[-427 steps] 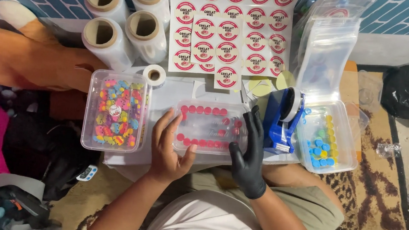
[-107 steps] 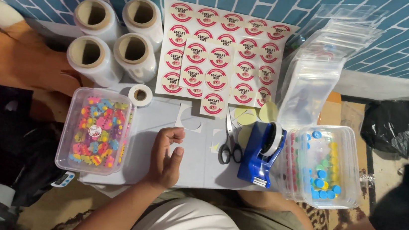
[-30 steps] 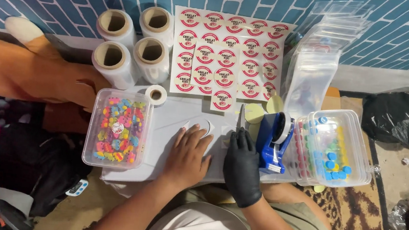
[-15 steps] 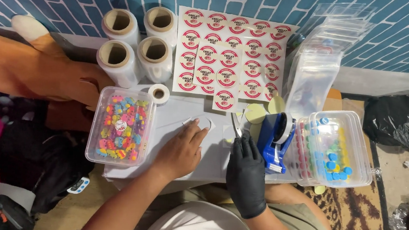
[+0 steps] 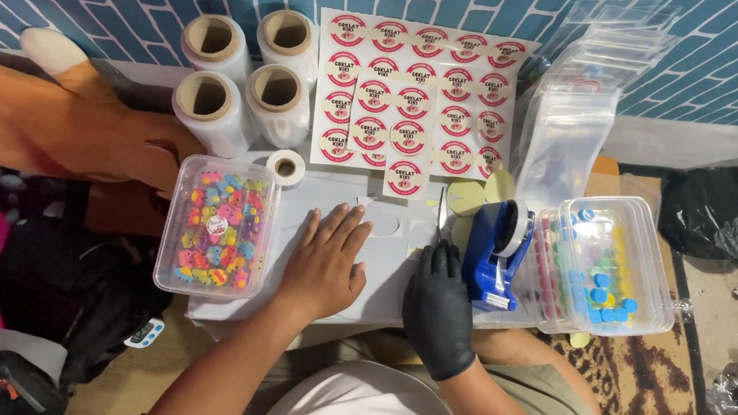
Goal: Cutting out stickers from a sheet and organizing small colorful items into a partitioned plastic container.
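Observation:
My bare left hand (image 5: 326,262) lies flat, fingers spread, on a white board (image 5: 398,278) across my lap. Just beyond its fingertips a round white sticker (image 5: 382,227) lies on the board. My right hand (image 5: 441,306), in a black glove, rests on the board right beside it and holds a pair of scissors (image 5: 442,213). Their blades point away from me, toward the sticker sheets. A blue tape dispenser (image 5: 496,247) stands against the right hand's outer side.
A clear box of colourful candies (image 5: 217,224) sits left of the board, and a clear box of coloured round pieces (image 5: 602,266) sits right. Behind them are sticker sheets (image 5: 419,104), several rolls of clear wrap (image 5: 237,77), a small tape roll (image 5: 285,168) and zip bags (image 5: 576,119).
My left hand has shifted slightly on the board and spread its fingers. The gloved right hand stays by the tape dispenser with the scissors pointing forward.

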